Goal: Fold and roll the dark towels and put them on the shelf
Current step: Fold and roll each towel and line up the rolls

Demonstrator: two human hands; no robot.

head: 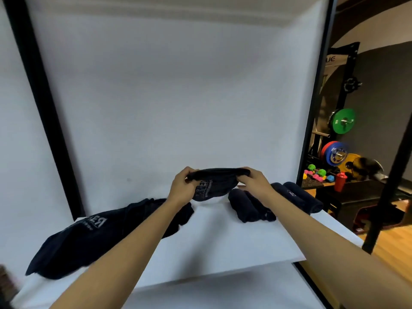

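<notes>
Two bare hands are up over the far edge of the white bench [223, 246]: left hand [181, 186] and right hand [254, 182] each pinch an end of a dark navy folded cloth towel [214, 180], held aloft. Unfolded dark towels [89, 237] sprawl by the left edge; rolled dark towels [252, 205] lie at the far right corner.

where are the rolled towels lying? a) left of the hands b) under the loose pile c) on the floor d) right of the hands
d: the rolled towels lie on the white shelf to the right of both hands, the left hand and right hand, which hold a dark towel between them.
</notes>
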